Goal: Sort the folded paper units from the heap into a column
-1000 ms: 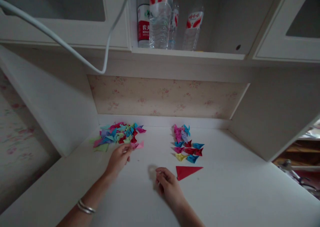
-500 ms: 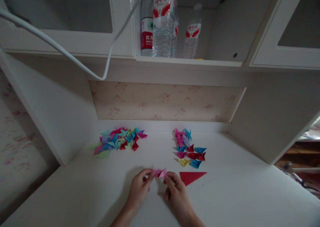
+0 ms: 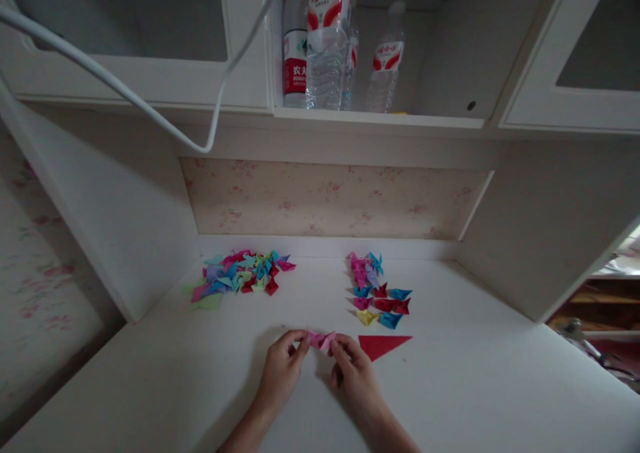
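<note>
So both hands were on one little pink folded paper piece [image 3: 321,340], out in front of the person, over the near-middle part of the white bench [image 3: 465,386]. The left hand [image 3: 284,363] had its left end pinched between thumb and fingers, and the right hand [image 3: 354,368] had the right end gripped the same way, a couple of the lower fingers curled in. Couldn't really tell if the paper was touching the bench or held just above it.

Just beside the right hand was a flat red paper triangle [image 3: 383,346], its long tip pointing off to the right. Behind that sat a smallish group of folded pieces [image 3: 381,291], kinda lined up in rows toward the front, with a yellow piece [image 3: 367,317] and a blue piece [image 3: 391,320] side by side nearest the triangle. Over at the back left there was a messier, multicolored heap [image 3: 240,276], all jumbled together, with a light green piece [image 3: 207,302] sticking out at its front edge.

Up top, some clear plastic bottles [image 3: 327,73] stood in an open cabinet shelf [image 3: 425,118], and a white cable [image 3: 165,123] drooped across on the left.
</note>
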{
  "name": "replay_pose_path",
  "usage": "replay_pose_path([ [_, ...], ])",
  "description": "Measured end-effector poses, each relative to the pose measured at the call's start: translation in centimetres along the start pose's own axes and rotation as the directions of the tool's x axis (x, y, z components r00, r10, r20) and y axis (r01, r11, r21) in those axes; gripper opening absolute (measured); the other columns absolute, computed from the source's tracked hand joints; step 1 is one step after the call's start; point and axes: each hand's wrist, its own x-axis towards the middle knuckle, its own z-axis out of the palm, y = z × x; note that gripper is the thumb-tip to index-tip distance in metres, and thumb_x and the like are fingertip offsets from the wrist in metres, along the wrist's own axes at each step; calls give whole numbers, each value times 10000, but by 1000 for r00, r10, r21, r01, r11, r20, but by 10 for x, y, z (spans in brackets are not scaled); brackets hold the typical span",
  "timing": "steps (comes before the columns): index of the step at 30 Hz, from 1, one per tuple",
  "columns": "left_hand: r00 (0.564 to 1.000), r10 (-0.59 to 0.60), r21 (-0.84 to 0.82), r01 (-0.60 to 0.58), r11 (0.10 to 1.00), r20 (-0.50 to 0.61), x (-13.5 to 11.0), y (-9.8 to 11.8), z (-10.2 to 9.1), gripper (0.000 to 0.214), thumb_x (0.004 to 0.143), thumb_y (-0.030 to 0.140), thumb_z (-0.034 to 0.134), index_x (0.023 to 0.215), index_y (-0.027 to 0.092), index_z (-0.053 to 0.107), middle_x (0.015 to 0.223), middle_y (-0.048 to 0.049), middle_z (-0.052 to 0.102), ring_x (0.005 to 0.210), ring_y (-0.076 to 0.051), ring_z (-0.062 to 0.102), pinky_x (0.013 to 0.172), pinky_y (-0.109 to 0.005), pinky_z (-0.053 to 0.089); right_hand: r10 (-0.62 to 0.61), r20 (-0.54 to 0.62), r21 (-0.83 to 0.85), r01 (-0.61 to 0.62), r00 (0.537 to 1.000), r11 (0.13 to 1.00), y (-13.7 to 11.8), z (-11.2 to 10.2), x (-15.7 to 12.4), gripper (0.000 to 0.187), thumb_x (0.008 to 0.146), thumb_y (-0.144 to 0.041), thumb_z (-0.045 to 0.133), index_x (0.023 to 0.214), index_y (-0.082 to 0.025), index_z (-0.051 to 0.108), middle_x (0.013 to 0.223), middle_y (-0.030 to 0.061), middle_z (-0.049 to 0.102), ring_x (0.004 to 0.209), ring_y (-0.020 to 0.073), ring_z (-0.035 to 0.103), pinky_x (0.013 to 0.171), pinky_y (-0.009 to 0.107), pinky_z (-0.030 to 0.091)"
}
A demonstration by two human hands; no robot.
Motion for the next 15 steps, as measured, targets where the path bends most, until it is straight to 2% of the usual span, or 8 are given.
replay_pose_path([
  [7, 999, -37, -72, 37, 997, 0, 1, 0, 1, 412, 821, 531, 517, 926, 161, 663, 764, -44, 670, 456, -98, 471, 427, -213, 332, -10, 6, -17, 10, 1000, 1000, 1, 0, 0, 322, 828, -485, 588, 887, -168, 580, 601, -48, 522, 365, 45, 403, 357, 171, 273],
  [15, 995, -101, -149, 99, 984, -3, 0, 5, 3, 451, 798, 549, 539, 951, 140, 653, 655, -9, 616, 432, -78, 426, 402, -192, 300, -8, 2, -6, 8, 1000, 1000, -3, 0, 2, 348, 813, -503, 597, 889, -163, 596, 659, -29, 554, 375, 44, 411, 357, 176, 287],
])
